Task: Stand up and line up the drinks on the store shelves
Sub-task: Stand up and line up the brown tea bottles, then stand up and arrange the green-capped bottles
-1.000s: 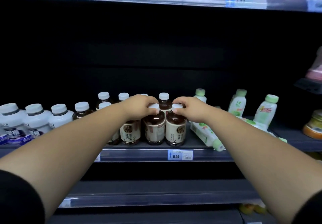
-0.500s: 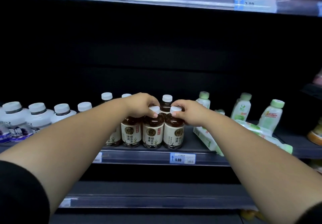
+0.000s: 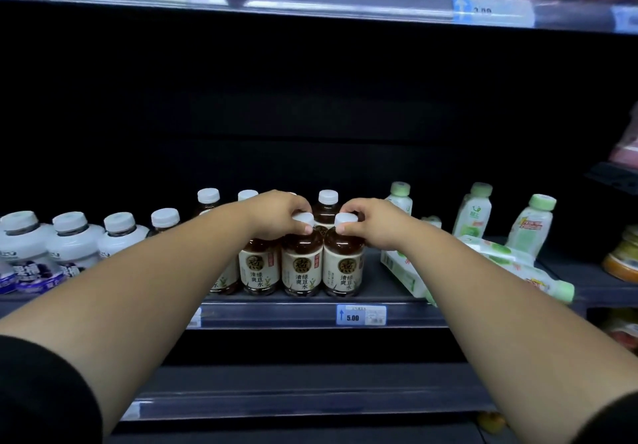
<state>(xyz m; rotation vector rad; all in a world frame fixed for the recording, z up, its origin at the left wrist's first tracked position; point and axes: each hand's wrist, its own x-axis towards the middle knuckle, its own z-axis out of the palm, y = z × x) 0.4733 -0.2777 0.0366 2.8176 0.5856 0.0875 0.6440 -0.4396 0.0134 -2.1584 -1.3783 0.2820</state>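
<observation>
Several brown tea bottles with white caps and cream labels stand at the front of the middle shelf (image 3: 297, 316). My left hand (image 3: 279, 216) grips the cap of one front bottle (image 3: 301, 266). My right hand (image 3: 371, 224) grips the cap of the bottle beside it (image 3: 343, 266). Another brown bottle (image 3: 259, 267) stands just left of them, partly under my left wrist. More brown bottles (image 3: 327, 207) stand behind. Two green-capped white bottles (image 3: 518, 271) lie on their sides to the right.
White wide bottles with purple labels (image 3: 27, 254) fill the shelf's left end. Upright green-capped bottles (image 3: 474, 214) stand at the back right. An orange jar (image 3: 623, 260) sits at the far right. A price tag (image 3: 360, 315) marks the shelf edge. A shelf above holds cans.
Both hands have stayed on the two caps while the pair of bottles slid slightly toward the shelf's front edge. The view has shifted a little.
</observation>
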